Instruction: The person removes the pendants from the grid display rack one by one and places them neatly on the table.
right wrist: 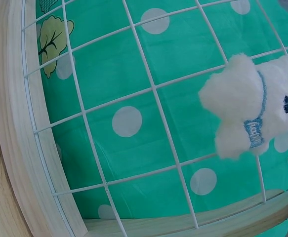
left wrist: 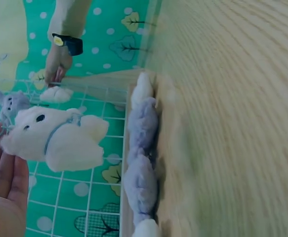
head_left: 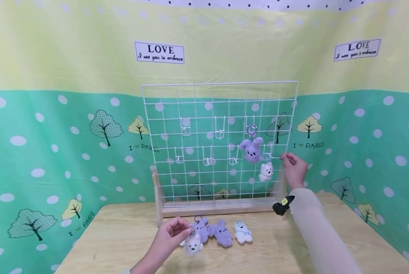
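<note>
My left hand pinches a white plush dog keychain near its ring, above the front of the table. In the left wrist view this plush dog shows a thin blue neck ribbon and dark eye and nose. With curled fingers, my right hand holds the right edge of the white wire grid. Beside that hand, a white plush dog with a blue ribbon hangs from a hook. A purple plush rabbit hangs by its ring just up and left of it.
Purple plush rabbits and a white plush dog lie on the wooden table before the grid's wooden stand. Several bare hooks hang on the grid. A patterned green and yellow cloth covers the background.
</note>
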Action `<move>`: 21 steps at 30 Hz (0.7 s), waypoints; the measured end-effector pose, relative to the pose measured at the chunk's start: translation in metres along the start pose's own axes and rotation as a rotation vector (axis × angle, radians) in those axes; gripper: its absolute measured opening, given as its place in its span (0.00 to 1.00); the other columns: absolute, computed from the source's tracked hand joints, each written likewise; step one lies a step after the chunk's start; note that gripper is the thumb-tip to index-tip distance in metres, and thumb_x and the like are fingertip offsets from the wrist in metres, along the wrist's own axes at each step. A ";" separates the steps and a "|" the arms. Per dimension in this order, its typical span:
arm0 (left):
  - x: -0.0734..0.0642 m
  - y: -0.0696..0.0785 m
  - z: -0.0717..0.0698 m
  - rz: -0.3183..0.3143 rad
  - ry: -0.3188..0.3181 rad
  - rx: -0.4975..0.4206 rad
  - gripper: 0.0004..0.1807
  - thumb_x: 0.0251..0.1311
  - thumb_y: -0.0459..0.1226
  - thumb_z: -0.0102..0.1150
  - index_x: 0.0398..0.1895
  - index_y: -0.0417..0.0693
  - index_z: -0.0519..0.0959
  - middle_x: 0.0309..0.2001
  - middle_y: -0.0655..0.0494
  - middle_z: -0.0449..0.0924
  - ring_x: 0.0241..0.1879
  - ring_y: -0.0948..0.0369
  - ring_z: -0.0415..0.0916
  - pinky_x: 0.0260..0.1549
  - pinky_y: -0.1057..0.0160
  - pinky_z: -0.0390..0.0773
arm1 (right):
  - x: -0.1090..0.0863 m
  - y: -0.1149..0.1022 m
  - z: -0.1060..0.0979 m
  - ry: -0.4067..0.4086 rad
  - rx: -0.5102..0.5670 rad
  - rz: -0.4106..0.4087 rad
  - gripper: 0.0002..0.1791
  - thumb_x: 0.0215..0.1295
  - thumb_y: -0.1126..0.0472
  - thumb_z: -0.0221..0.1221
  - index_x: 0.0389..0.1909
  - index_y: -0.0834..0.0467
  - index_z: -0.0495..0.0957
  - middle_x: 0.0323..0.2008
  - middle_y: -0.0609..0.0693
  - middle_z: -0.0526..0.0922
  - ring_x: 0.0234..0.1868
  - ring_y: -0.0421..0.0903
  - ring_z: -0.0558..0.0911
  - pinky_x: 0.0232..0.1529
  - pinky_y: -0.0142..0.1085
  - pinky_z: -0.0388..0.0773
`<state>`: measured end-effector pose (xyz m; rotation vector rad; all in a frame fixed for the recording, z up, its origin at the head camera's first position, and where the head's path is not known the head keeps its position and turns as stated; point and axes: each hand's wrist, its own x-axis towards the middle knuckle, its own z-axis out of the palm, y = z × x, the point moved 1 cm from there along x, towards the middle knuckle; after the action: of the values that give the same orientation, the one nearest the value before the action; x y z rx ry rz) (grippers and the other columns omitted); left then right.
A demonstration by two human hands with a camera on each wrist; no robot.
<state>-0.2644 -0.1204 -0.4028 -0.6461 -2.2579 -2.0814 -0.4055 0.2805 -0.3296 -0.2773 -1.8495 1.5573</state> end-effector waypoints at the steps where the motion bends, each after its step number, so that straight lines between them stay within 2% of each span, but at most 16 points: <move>1: -0.002 -0.001 -0.001 0.009 -0.023 -0.003 0.14 0.59 0.33 0.59 0.38 0.26 0.72 0.32 0.62 0.81 0.34 0.68 0.77 0.37 0.70 0.77 | 0.000 0.000 0.000 0.002 -0.005 0.000 0.20 0.66 0.51 0.57 0.53 0.57 0.77 0.52 0.54 0.81 0.47 0.37 0.80 0.51 0.30 0.75; 6: -0.014 -0.003 -0.006 0.028 -0.096 -0.030 0.14 0.61 0.31 0.57 0.38 0.22 0.70 0.32 0.65 0.78 0.33 0.69 0.77 0.36 0.71 0.77 | -0.001 0.000 0.000 -0.002 -0.030 0.002 0.20 0.66 0.49 0.56 0.54 0.56 0.77 0.52 0.53 0.81 0.49 0.39 0.80 0.53 0.33 0.75; 13: -0.029 -0.009 -0.017 -0.017 -0.148 -0.040 0.15 0.62 0.30 0.55 0.39 0.21 0.68 0.33 0.65 0.79 0.36 0.69 0.78 0.39 0.70 0.78 | -0.003 0.000 -0.001 -0.004 -0.039 0.004 0.21 0.66 0.48 0.55 0.53 0.56 0.78 0.52 0.53 0.81 0.50 0.41 0.79 0.54 0.34 0.75; 18: -0.037 -0.017 -0.024 0.011 -0.199 -0.082 0.16 0.62 0.29 0.54 0.38 0.17 0.66 0.33 0.65 0.80 0.35 0.70 0.77 0.39 0.70 0.78 | -0.003 -0.001 -0.001 -0.004 -0.028 0.017 0.21 0.66 0.48 0.55 0.54 0.56 0.77 0.52 0.53 0.81 0.50 0.41 0.79 0.54 0.34 0.74; 21: -0.041 -0.022 -0.026 -0.049 -0.207 -0.107 0.17 0.62 0.30 0.55 0.38 0.18 0.66 0.32 0.65 0.81 0.34 0.70 0.77 0.39 0.71 0.77 | -0.002 -0.001 -0.001 -0.004 -0.022 0.016 0.21 0.66 0.48 0.55 0.53 0.56 0.77 0.52 0.53 0.81 0.49 0.40 0.79 0.54 0.33 0.75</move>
<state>-0.2404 -0.1576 -0.4316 -0.8566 -2.2977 -2.2699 -0.4030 0.2799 -0.3297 -0.2999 -1.8724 1.5495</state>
